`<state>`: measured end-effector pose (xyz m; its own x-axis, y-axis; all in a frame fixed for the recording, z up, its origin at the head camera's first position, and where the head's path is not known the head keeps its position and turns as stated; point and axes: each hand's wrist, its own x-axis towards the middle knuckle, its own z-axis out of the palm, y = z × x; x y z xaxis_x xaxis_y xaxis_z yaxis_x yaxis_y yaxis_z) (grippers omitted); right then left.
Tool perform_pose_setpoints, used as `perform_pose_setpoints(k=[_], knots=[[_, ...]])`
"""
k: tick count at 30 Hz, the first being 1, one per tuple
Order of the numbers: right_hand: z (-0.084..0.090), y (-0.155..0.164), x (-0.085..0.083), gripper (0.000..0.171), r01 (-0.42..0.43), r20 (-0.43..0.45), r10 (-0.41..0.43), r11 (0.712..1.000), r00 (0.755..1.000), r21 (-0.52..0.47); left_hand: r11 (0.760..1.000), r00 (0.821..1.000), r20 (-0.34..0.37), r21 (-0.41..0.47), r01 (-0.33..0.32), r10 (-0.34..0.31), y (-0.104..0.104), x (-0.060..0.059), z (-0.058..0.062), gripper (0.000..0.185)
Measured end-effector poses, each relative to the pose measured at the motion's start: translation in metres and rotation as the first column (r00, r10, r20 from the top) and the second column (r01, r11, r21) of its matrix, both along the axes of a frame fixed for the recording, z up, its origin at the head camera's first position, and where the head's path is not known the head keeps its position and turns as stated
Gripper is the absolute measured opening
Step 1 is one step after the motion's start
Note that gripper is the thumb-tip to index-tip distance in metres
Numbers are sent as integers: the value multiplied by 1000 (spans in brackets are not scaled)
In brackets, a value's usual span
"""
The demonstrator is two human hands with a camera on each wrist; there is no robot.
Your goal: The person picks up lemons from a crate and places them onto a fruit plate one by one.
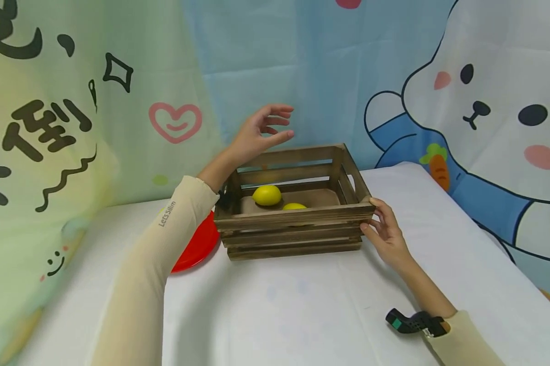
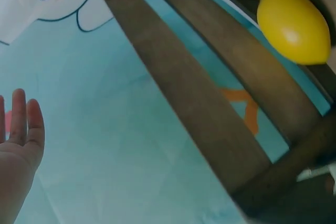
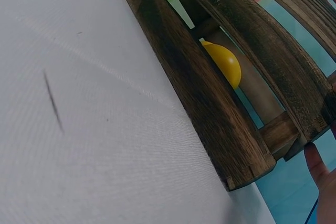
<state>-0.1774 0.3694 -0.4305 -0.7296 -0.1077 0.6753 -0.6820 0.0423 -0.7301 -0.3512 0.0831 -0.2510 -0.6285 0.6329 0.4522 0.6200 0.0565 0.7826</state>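
A dark wooden slatted crate (image 1: 293, 221) stands on the white table, and two yellow lemons (image 1: 267, 195) (image 1: 294, 206) lie inside it. My left hand (image 1: 265, 127) hovers in the air above the crate's back left corner, fingers loosely spread, holding nothing. My right hand (image 1: 384, 229) rests against the crate's front right corner, fingers touching the wood. The left wrist view shows the crate slats (image 2: 199, 114), one lemon (image 2: 294, 24) and my empty palm (image 2: 18, 145). In the right wrist view, the crate's front slat (image 3: 199, 98) hides part of a lemon (image 3: 223, 64).
A red plate (image 1: 194, 246) lies on the table left of the crate, partly under my left forearm. A cartoon-printed cloth hangs behind the table. The table's right edge (image 1: 494, 239) slopes away at the right.
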Motion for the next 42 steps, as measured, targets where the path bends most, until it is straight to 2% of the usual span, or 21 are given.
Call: perform_pose_setpoints(k=[5,8,10,12,16,21,25,30,33,37,42], knots=[[0,-3,0,66,-1,-2,1,1000,1000,0,999,999,17,-35,30,-30,10,-1,-9,50],[2,-4,2,67,11,-6,-11,1000,1000,-2,994,996,23,-61,92,-91,17,-3,-17,51],[3,-3,3,67,17,-9,-17,1000,1000,-5,985,987,52,-78,153,-149,21,-5,-24,52],[3,-3,4,68,19,-9,-19,1000,1000,-7,972,973,112,-100,215,-203,26,-5,-31,52],[2,-3,3,70,10,-13,-10,1000,1000,2,942,953,194,-198,271,-234,28,-4,-40,53],[1,-2,4,71,15,-21,-15,1000,1000,1,900,945,195,-304,311,-261,29,-8,-47,54],[1,0,5,71,19,-23,-19,1000,1000,8,860,927,227,-355,366,-300,30,-12,-54,55],[3,3,6,71,24,-33,-24,1000,999,14,806,894,295,-399,437,-339,34,-17,-61,52],[4,6,6,70,21,-45,-21,1000,999,13,763,889,312,-465,450,-335,38,-19,-63,52],[4,6,5,70,19,-51,-18,1000,999,14,703,883,295,-535,468,-364,46,-17,-62,54],[1,0,8,72,35,-38,-34,999,999,22,680,868,296,-540,496,-398,51,-13,-65,49]])
